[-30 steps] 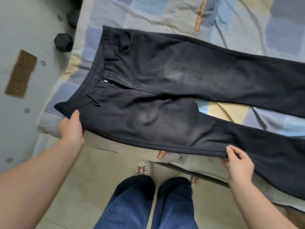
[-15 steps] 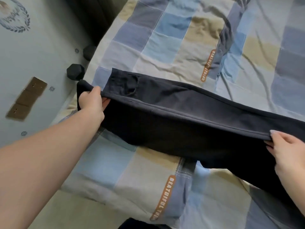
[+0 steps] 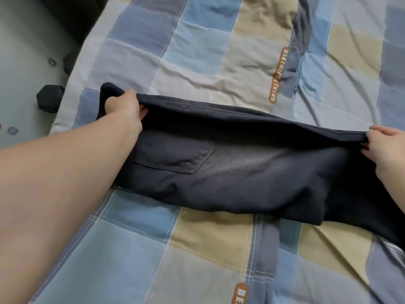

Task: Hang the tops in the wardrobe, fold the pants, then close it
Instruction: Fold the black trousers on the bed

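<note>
Black pants point(image 3: 236, 176) lie across the bed, folded lengthwise with one leg over the other, a back pocket facing up. My left hand point(image 3: 125, 110) grips the waistband end at the left, fingers curled under the raised upper edge. My right hand point(image 3: 385, 148) pinches the same upper edge farther along the leg at the right. The edge between my hands is lifted off the bedspread. The pant legs run out of view at the right. No tops or wardrobe are in view.
A checked blue, beige and grey bedspread point(image 3: 197, 51) covers the bed under the pants. The bed's left edge drops to a pale floor point(image 3: 26, 40), where a black hexagonal dumbbell point(image 3: 49, 98) lies beside the bed.
The pants went from spread flat with legs apart to folded in half lengthwise. Both hands carried the near edge up and away over the far leg; the back pocket now faces up.
</note>
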A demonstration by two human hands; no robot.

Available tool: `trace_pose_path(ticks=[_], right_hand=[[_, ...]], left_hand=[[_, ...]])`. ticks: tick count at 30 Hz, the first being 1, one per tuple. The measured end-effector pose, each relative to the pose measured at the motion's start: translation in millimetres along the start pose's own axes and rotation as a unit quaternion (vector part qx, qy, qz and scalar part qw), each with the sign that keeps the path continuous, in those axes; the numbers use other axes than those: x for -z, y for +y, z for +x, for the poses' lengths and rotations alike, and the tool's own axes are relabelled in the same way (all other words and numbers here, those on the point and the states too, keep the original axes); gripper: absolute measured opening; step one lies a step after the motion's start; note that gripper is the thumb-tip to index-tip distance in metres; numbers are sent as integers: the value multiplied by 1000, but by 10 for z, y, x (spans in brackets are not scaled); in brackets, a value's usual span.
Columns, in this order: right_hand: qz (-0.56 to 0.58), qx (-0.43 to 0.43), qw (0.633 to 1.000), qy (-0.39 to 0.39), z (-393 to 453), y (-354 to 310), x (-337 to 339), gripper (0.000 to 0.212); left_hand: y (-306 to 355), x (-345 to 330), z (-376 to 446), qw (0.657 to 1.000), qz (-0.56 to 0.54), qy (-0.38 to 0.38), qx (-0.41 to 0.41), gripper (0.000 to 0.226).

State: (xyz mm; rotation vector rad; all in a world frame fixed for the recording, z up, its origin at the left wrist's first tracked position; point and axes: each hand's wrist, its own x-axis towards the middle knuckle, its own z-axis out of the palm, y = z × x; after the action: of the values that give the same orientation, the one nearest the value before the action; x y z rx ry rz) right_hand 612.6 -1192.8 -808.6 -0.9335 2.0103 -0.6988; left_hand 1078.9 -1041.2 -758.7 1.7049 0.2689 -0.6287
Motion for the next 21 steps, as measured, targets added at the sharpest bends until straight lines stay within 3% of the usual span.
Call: trace_pose_path(ticks=[9,13,16,18,21], right_hand=[[-18,-54,996,-70,-246,-198,-150,39],[-46,-64,989,-125,-324,-186,-164,50],[-45,-51,988,-140,-403,-139,-114,49],[-37,-43,987,-147,-477,-79,-54,48],[-28,-41,987,-154,-647,119,177,46]], left_hand=[[-30,-80,70,999,50,-5,17,35],[-38,-110,-23,995,95,-30,11,9],[-103,-112,-98,988,148,-37,-36,21],[-127,-115,-228,977,195,-33,-80,8],[-252,-121,-531,948,276,-46,-151,35]])
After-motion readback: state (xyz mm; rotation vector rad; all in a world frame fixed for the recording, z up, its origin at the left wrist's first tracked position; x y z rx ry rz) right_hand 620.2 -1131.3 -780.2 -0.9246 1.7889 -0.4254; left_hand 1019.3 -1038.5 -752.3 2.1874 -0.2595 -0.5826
